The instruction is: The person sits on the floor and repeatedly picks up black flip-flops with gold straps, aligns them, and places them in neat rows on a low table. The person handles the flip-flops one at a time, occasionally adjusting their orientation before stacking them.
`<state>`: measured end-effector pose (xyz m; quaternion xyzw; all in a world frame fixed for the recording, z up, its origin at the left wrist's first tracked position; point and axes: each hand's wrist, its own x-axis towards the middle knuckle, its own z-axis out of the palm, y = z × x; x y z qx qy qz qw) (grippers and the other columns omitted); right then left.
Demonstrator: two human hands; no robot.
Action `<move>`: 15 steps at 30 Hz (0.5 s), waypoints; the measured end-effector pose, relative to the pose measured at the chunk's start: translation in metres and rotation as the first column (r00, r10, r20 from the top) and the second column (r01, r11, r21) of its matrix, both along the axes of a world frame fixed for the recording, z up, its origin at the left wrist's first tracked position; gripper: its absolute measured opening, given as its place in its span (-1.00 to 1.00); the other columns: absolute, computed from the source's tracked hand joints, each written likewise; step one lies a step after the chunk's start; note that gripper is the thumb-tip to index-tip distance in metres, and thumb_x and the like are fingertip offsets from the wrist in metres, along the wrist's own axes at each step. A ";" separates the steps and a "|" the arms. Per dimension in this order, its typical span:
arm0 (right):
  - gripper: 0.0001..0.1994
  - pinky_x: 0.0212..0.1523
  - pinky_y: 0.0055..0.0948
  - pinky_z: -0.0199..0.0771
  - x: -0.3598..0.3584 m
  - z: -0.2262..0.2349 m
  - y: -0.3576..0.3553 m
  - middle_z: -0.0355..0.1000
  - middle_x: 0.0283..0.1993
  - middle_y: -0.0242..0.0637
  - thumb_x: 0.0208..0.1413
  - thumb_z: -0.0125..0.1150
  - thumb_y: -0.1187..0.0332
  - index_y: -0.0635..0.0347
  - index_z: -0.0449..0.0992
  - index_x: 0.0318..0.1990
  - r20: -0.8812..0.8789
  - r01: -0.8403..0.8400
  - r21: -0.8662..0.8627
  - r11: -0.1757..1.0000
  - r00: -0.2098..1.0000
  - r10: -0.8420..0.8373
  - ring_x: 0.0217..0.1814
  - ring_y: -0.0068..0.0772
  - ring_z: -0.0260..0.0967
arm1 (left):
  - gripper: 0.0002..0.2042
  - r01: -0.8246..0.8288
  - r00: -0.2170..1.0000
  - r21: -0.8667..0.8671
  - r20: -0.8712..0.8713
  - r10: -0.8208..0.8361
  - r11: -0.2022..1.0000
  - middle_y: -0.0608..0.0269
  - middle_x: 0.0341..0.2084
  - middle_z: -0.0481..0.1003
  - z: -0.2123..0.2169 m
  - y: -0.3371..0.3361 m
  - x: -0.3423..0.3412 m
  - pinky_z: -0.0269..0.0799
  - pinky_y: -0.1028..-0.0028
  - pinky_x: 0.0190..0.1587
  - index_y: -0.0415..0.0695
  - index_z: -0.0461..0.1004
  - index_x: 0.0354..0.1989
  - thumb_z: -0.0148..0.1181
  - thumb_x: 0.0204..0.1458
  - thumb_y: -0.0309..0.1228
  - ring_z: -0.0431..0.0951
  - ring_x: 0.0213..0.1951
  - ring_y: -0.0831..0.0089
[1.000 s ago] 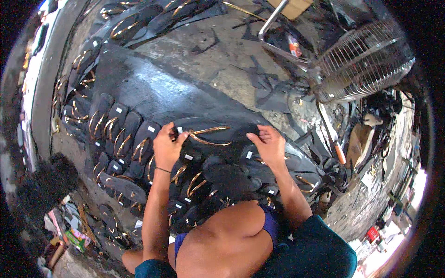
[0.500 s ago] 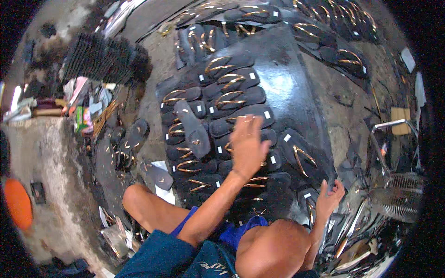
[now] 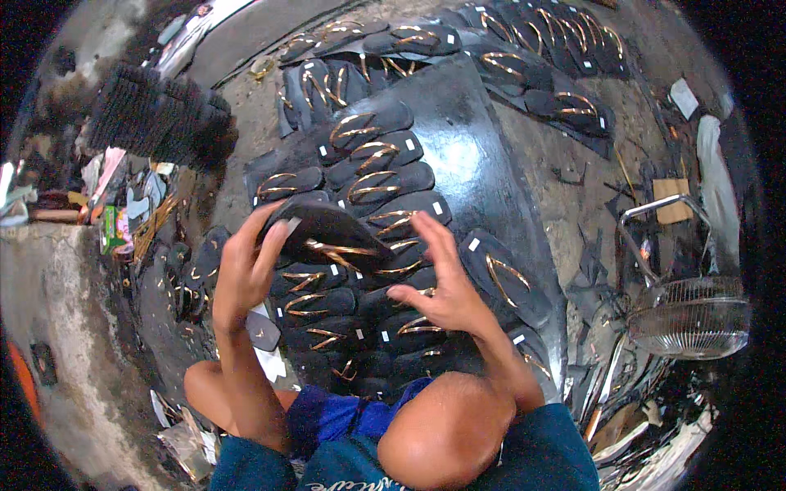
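Head view: your left hand (image 3: 246,270) grips a black sandal (image 3: 327,233) above the rows (image 3: 368,172) — right hand (image 3: 446,282) fingers spread wide, steadying its gold strap (image 3: 340,248).

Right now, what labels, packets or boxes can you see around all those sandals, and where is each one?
White labels: small square stickers on the black sandals laid on the dark sheet, one per sole.
Cardboard piece: flat tan rectangle on the floor at right, above the fan.
Green packet: small green and red pack in the clutter at far left.
White paper scrap: pale rectangle on the floor, upper right.
No screens or signs show.
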<state>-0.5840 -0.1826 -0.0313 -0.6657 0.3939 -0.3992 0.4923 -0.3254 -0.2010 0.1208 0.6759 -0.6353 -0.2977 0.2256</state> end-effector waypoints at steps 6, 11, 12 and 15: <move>-0.30 0.33 -0.28 0.28 0.019 -0.011 0.016 0.19 0.38 -0.07 0.16 0.38 0.26 0.36 0.15 0.35 0.587 -0.448 0.635 0.629 0.809 -0.017 0.39 -0.24 0.20 | -0.63 0.098 0.949 0.126 -0.311 -0.054 0.987 0.30 -0.16 0.56 -0.075 -0.087 0.012 0.40 0.54 -0.02 -0.33 0.47 0.10 0.02 0.35 -0.25 0.47 -0.13 0.57; -0.43 0.23 -0.36 0.37 0.018 -0.040 0.039 0.36 0.23 -0.15 0.20 0.34 0.33 0.36 0.24 0.27 0.396 -0.111 0.535 0.838 0.909 -0.133 0.22 -0.34 0.35 | -0.61 0.132 0.939 0.147 -0.335 -0.076 0.980 0.34 -0.14 0.54 -0.109 -0.108 -0.015 0.39 0.55 -0.01 -0.34 0.48 0.11 0.03 0.35 -0.23 0.45 -0.11 0.60; -0.47 0.25 -0.35 0.34 0.014 -0.036 0.039 0.42 0.14 -0.21 0.20 0.33 0.35 0.33 0.28 0.24 0.470 -0.167 0.622 0.765 0.861 -0.194 0.18 -0.36 0.36 | -0.60 0.146 0.936 0.126 -0.339 -0.096 0.981 0.33 -0.13 0.54 -0.111 -0.109 -0.023 0.38 0.55 0.01 -0.34 0.48 0.11 0.03 0.35 -0.22 0.45 -0.10 0.59; -0.49 0.24 -0.35 0.34 0.009 -0.030 0.037 0.45 0.08 -0.25 0.18 0.35 0.37 0.31 0.30 0.22 0.631 -0.335 0.681 0.651 0.719 -0.291 0.15 -0.39 0.37 | -0.59 0.140 0.910 0.170 -0.409 -0.059 0.975 0.32 -0.07 0.54 -0.117 -0.111 -0.035 0.36 0.57 0.06 -0.29 0.45 0.17 0.02 0.36 -0.20 0.47 -0.04 0.58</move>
